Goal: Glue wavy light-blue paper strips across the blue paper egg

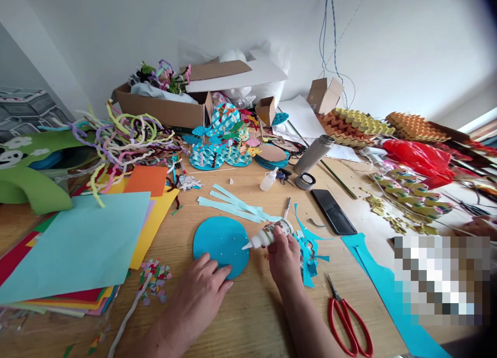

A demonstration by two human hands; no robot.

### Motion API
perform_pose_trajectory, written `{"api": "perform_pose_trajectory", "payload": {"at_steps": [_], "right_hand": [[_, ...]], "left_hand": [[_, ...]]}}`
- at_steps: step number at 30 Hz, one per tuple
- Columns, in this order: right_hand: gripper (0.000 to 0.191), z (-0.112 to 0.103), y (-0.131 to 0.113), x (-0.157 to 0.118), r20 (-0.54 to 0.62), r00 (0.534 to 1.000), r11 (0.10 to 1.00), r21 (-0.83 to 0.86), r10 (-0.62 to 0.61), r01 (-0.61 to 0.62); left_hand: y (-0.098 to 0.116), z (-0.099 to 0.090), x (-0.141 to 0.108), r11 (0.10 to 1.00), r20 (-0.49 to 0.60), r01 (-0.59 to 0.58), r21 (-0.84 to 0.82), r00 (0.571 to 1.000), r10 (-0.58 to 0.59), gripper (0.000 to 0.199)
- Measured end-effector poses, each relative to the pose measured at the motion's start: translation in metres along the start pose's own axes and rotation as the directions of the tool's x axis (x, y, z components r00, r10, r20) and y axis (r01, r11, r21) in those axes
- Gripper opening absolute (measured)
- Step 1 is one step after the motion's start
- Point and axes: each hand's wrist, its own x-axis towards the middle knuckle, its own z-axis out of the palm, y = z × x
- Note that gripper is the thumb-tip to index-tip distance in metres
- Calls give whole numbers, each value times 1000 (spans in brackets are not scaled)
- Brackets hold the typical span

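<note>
A round blue paper disc [220,235] lies on the wooden table with small white dots of glue on it. My left hand [202,285] holds the disc at its near edge, fingertips on top and the thumb by the rim. In my right hand [285,254] is a white glue bottle [267,236], tilted so that its nozzle points left at the disc's right edge. Pale blue paper strips [233,205] lie just beyond the disc. Blue paper scraps [309,252] are beside my right hand, and red-handled scissors [345,316] lie to its right.
Coloured paper sheets [85,239] and pipe cleaners [128,140] cover the left. A phone [334,211], a steel flask [314,153] and a small squeeze bottle [268,180] stand or lie beyond. Decorated blue paper crafts [219,153] and egg trays [349,128] are at the back.
</note>
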Motion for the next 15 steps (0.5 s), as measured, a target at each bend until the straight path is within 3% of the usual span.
{"api": "perform_pose_trajectory", "payload": {"at_steps": [4,15], "right_hand": [[34,3,-4,3,18,983,933,312,182,-178],[38,-4,-10,11,95,968,833,494,234,-250]], "left_hand": [[3,-2,0,1000,-5,19,6,1000,-19,23],[10,-5,-6,1000,-83,-21,10,996,22,15]]}}
